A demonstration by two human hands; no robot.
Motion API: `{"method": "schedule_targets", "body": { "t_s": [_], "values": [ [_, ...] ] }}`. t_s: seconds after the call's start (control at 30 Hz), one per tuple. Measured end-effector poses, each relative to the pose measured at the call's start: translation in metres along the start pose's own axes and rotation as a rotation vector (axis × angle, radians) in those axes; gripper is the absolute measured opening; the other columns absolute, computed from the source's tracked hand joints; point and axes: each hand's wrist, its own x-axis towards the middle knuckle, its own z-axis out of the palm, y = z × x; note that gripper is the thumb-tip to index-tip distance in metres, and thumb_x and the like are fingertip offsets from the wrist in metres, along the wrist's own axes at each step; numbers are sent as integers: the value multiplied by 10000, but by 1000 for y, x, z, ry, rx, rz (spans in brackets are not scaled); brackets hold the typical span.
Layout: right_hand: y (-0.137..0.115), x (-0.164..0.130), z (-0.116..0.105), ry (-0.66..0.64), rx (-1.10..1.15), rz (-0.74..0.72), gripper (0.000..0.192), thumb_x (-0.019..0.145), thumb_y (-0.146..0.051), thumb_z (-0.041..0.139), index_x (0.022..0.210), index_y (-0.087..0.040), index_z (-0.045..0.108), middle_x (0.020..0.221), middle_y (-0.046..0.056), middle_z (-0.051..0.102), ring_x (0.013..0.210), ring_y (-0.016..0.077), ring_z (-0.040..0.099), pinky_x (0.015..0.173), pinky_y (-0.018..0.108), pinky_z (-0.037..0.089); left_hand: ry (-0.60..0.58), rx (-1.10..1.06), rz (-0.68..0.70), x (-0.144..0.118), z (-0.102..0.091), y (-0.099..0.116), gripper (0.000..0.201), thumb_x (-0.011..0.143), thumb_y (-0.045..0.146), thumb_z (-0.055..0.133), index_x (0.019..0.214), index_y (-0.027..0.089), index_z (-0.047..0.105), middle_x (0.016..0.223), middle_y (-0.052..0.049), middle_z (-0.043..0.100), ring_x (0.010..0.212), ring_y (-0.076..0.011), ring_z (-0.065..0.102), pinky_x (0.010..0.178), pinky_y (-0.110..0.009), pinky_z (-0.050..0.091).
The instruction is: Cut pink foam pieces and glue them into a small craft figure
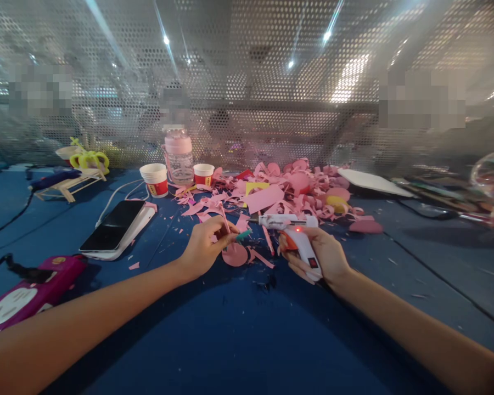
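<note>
My right hand (pixel 331 255) is wrapped round the grip of a white hot glue gun (pixel 303 247) with an orange trigger. A red light glows on its body, and its nozzle points left toward my other hand. My left hand (pixel 203 246) is closed, pinching a narrow pink paper piece (pixel 225 219) that stands up from the fingers. A small green strip (pixel 243 235) sticks out at the fingertips; whether it is joined to the pink paper I cannot tell. Just below the fingers is a round pink paper disc (pixel 234 255), with cut strips (pixel 263 258) beside it.
A heap of pink paper scraps (pixel 296 189) lies behind my hands. To the left are a black phone (pixel 114 225), a purple power strip (pixel 33 293), paper cups (pixel 154 178) and a pink-lidded bottle (pixel 179 156). A perforated metal screen (pixel 247 71) rises behind the blue table (pixel 214 340).
</note>
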Motion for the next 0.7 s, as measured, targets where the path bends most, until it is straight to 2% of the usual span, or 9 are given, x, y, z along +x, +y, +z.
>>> {"method": "schedule_targets", "body": {
  "t_s": [0.33,0.7],
  "values": [
    [0,-1,-1,-37,-44,4,341,801,-340,318,722,-129,573,319,-11,412,202,110,283,208,232,310,-17,59,15,1,0,3,185,823,306,584,712,162,621,787,-37,666,584,-99,531,563,-223,441],
    [0,-1,0,-29,-66,2,332,779,-352,352,706,-128,586,318,-10,425,194,105,271,207,236,303,-47,34,-4,1,2,0,148,817,292,593,748,172,644,814,-39,681,614,-110,563,581,-233,460]
  ]
}}
